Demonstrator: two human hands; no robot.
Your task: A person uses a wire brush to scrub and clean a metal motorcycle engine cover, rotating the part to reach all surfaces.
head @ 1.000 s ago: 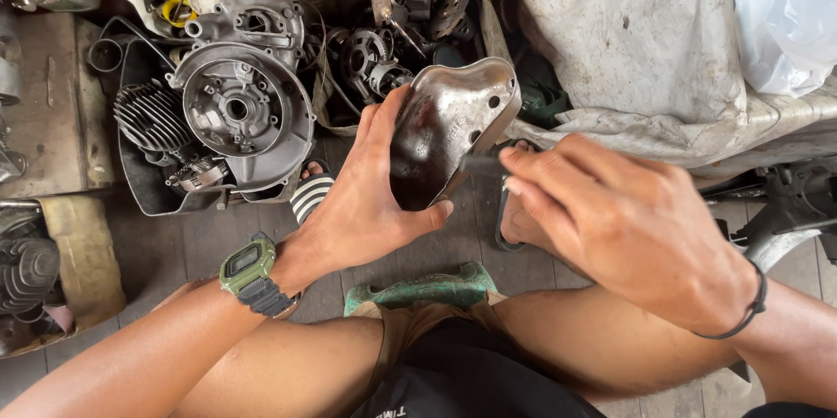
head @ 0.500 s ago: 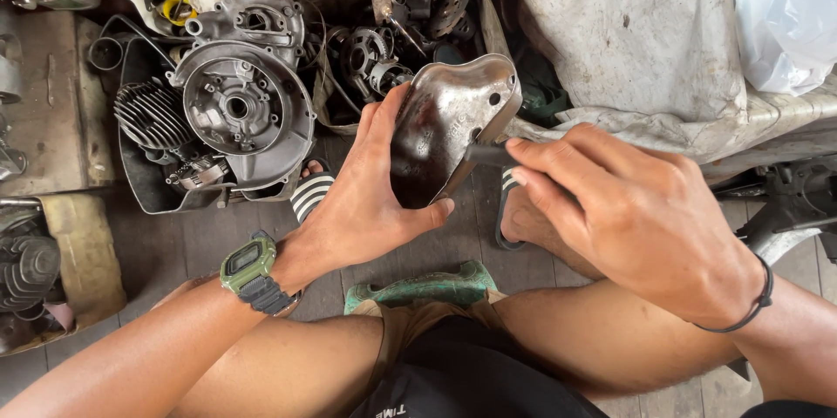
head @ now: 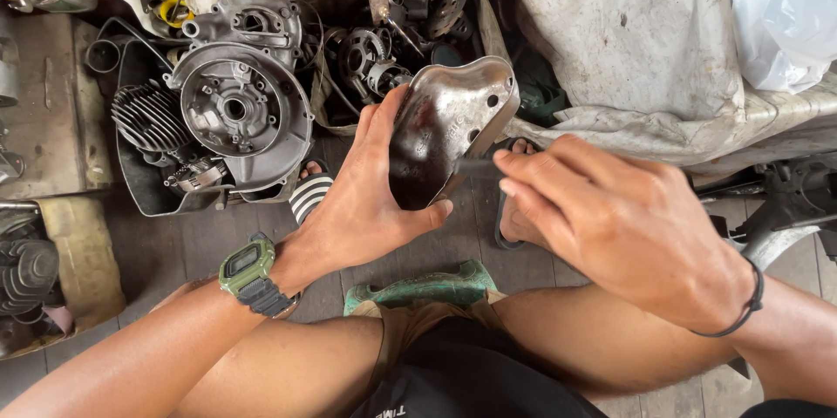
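Near the middle of the frame the left hand (head: 366,209) grips a curved, dark metal engine cover (head: 445,126), fingers wrapped behind it and the thumb pressed along its lower edge, so that its hollow, grimy inner face tilts up toward the camera. The cover is held up off the floor, above the wooden floorboards (head: 174,244) and just in front of the parts piled in the upper middle. The right hand (head: 619,217) comes in from the right with its fingers drawn together, pinching a thin dark tool (head: 478,167) whose tip meets the inside of the cover; what kind of tool it is cannot be told.

On the left wrist sits a green digital watch (head: 248,270); a thin black band (head: 741,313) circles the right wrist. Below the hands are the person's bare knees and brown shorts, with a green stool edge (head: 427,285) between the legs. A foot in a striped sandal (head: 309,196) shows just left of the left hand, and another foot in a dark sandal (head: 513,217) lies partly hidden behind the right hand.

At upper left a round grey engine crankcase (head: 240,113) rests in a dark tray, with a finned cylinder (head: 148,117) beside it. A second tray of small gears and engine parts (head: 384,52) lies behind the cover. A dirty grey cloth (head: 628,43) fills the upper right, beside a white plastic bag (head: 785,17).
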